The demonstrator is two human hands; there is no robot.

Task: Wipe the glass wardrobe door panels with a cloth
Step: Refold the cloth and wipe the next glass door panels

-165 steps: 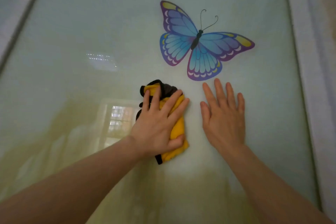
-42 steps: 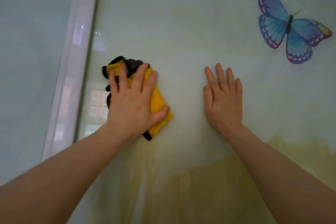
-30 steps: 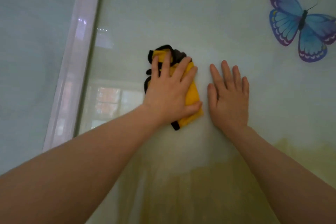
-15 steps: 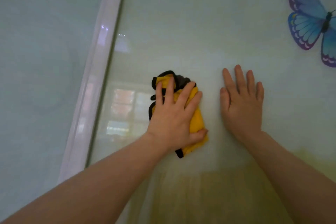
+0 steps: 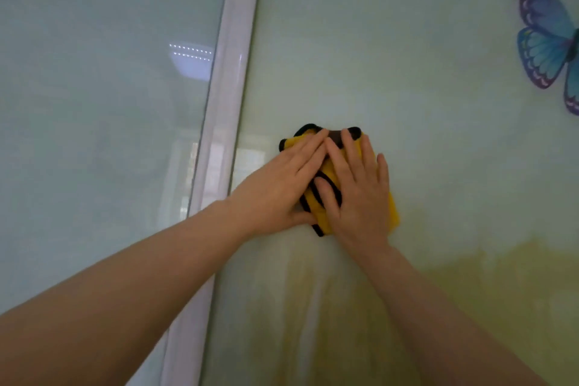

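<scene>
Your fingers (image 5: 351, 147) lie straight and flat, close together, on the cloth (image 5: 329, 175); neither hand curls round it or pinches it, both simply press it against the glass panel (image 5: 407, 56) in the middle of the frame. Your left hand (image 5: 279, 191) covers the cloth's left part and your right hand (image 5: 360, 197) its right, the fingertips nearly meeting at its top edge.

To wipe well from here, keep the palms flat so the pressure spreads across the whole folded pad, and work in overlapping strokes up to the frame strip (image 5: 225, 103) just to the left, where dirt likely gathers.

The cloth is soft, yellow with black trim, folded thick and bunched. The glass is smooth, pale and glossy, showing reflections. A butterfly sticker (image 5: 545, 37) sits at the upper right edge; go gently over it, as its edges may lift.
</scene>
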